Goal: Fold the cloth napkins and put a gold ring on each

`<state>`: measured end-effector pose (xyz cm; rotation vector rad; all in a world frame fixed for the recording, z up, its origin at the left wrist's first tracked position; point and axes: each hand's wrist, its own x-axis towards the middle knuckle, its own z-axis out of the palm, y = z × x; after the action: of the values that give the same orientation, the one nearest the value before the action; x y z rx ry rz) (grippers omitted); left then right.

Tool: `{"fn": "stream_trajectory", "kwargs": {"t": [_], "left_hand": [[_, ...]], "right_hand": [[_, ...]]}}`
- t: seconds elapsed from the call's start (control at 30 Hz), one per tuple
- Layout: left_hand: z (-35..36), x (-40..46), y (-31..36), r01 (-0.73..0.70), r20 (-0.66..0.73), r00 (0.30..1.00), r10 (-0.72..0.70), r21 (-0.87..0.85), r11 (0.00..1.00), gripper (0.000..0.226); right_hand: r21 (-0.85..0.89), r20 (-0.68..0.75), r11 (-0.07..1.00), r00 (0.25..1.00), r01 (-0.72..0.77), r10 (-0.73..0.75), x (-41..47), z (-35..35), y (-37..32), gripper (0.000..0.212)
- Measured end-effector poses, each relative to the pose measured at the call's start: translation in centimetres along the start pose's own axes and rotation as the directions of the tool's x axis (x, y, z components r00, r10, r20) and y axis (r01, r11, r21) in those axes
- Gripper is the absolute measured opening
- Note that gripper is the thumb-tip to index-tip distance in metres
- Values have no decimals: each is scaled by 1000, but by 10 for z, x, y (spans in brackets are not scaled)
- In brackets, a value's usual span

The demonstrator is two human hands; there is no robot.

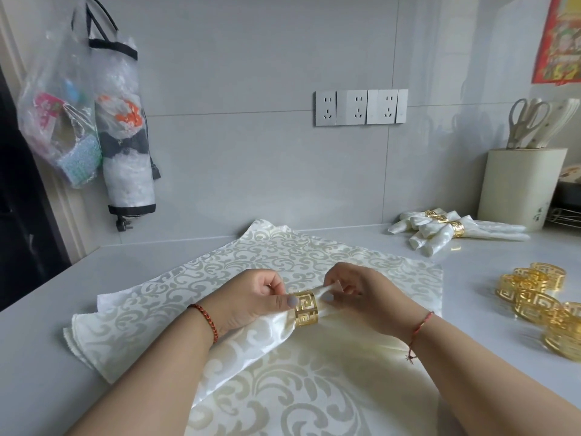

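At 2 o'clock, a cream holder (pixel 515 187) on the grey counter (pixel 56 309) contains scissors (pixel 525 121) and pale-handled knives. Beside it lie finished napkins (pixel 446 229); two gold bands are visible on them. At 3 o'clock there is a heap of about six loose rings (pixel 540 298). In the center, a cream damask napkin (pixel 251 338) is bunched through one gold ring (pixel 306 308) with a cut-out pattern. The left hand (pixel 251 297) pinches the ring; the right hand (pixel 358 294) grasps the napkin end. Flat napkins (pixel 283 256) lie under them.
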<state>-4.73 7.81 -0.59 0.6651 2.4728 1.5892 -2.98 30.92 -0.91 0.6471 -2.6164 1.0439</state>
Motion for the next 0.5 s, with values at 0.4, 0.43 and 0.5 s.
{"fn": "stream_trajectory", "kwargs": {"t": [0.4,0.43,0.5], "left_hand": [[-2,-3,1,6,109,994,-20,124,992,17],[-3,-4,0,5,98,995,-10,53,999,17],[-5,-5,0,12,106,994,1,-127,992,19]], "right_hand": [[205,47,976,996,-78,70,-1,-3,10,19],[247,56,966,996,-80,68,-1,-4,10,20],[384,66,920,996,-82,61,-1,-6,11,18]]}}
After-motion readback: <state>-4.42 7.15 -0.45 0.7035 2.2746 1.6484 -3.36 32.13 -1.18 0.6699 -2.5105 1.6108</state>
